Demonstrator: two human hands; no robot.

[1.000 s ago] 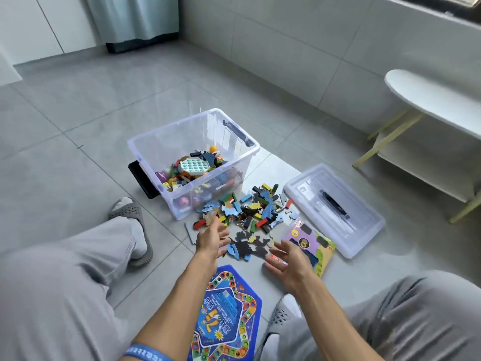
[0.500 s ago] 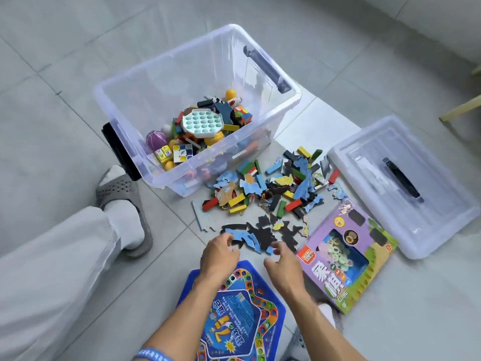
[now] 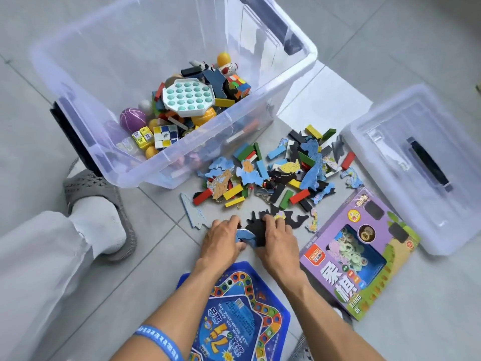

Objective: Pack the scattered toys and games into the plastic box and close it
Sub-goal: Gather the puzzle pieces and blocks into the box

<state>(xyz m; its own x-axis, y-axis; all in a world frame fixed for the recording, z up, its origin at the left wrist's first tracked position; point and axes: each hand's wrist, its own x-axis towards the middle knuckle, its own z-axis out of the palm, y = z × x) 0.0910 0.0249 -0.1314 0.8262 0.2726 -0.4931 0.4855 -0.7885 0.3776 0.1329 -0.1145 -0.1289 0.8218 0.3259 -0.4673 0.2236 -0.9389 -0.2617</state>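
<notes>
1. Blue hexagonal game board (image 3: 234,316), nearest: flat, stiff; lift by an edge.
2. Left hand (image 3: 223,239) and right hand (image 3: 276,241), fingers curled, gather thin puzzle pieces (image 3: 251,234), apparently light card that slips loose; scoop as a stack.
3. Plastic box (image 3: 260,100), part-filled, stands open beyond; its lid (image 3: 385,162) lies on the floor to the right.

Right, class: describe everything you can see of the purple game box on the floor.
The purple game box is flat printed cardboard with a green grassy border, large white characters and a clear window showing round pale-green pieces. It lies face up and skewed on the floor tiles, between the right hand and the clear lid.
</notes>
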